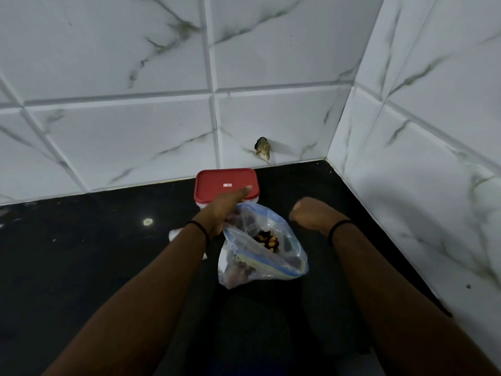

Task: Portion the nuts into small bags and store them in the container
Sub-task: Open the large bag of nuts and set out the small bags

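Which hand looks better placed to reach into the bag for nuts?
Probably the right hand: it hovers free beside the open bag, fingers curled under. The left hand is busy at the bag's rim, seemingly holding it open, in front of the red-lidded container.

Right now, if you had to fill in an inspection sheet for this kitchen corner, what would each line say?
Surface: black countertop, glossy, with a small light reflection and pale specks at its left edge.
Job's things: clear zip bag open at the top, nuts visible inside; container behind it against the wall, its red lid on.
Clutter: something white partly hidden under the left forearm; cannot tell what.
Hands: left hand grips the bag's rim, fingers pointing toward the container; right hand curled beside the bag, contents hidden.
Cables: nothing seen.
Surroundings: white marble-look tiled walls meeting in a corner; a broken hole in one tile.
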The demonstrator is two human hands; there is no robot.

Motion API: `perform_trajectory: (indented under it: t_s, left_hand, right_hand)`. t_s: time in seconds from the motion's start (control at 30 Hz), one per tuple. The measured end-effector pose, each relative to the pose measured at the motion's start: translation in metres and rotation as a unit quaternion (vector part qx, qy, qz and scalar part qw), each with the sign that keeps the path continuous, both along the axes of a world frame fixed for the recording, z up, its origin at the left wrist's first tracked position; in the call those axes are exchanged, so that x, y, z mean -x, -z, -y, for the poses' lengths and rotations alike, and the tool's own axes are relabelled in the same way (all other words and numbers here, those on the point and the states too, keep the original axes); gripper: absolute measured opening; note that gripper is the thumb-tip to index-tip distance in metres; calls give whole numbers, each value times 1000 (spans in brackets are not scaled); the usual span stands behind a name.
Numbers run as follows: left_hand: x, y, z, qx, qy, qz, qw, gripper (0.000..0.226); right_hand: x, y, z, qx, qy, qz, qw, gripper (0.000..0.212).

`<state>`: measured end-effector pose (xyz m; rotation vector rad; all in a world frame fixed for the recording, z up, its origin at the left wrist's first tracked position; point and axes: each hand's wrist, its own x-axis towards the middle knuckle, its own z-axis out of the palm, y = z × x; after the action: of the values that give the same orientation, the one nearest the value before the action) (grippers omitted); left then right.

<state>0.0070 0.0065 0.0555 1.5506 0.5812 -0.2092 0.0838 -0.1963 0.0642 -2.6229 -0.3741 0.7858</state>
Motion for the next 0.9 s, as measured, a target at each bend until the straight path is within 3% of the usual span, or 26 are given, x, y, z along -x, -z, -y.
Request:
perform_trajectory:
  t_s: [0.13, 0.23, 0.3, 0.4, 0.5, 0.57, 0.7, 0.77, 0.9]
  left_hand:
    - [-8, 5, -1, -152, 3, 67, 986, 55]
    - [9, 12, 2, -413, -49, 9, 909, 63]
    - [33, 11, 7, -462, -93, -13, 882, 69]
    - [57, 15, 5, -376, -99, -51, 920, 70]
    - [70, 19, 13, -197, -35, -76, 977, 48]
    - [70, 25, 22, -42, -66, -90, 993, 39]
    - [62, 27, 36, 128, -217, -79, 964, 35]
    - [60, 23, 44, 163, -266, -70, 948, 34]
    - [46, 26, 42, 196, -357, -85, 910, 33]
  right_hand:
    - [15, -5, -33, -63, -57, 76, 993, 42]
    - [29, 9, -46, -13, -62, 101, 993, 43]
    - [34, 20, -50, 5, -58, 109, 992, 36]
    - [35, 28, -53, -11, -35, 128, 991, 21]
    - [31, 31, -56, -53, 24, 174, 983, 17]
    - [31, 28, -57, -89, 52, 169, 980, 19]
    - [34, 21, -63, -183, 105, 94, 973, 39]
    - [33, 15, -63, -182, 131, 80, 971, 32]
    - [31, 6, -58, -148, 139, 139, 969, 16]
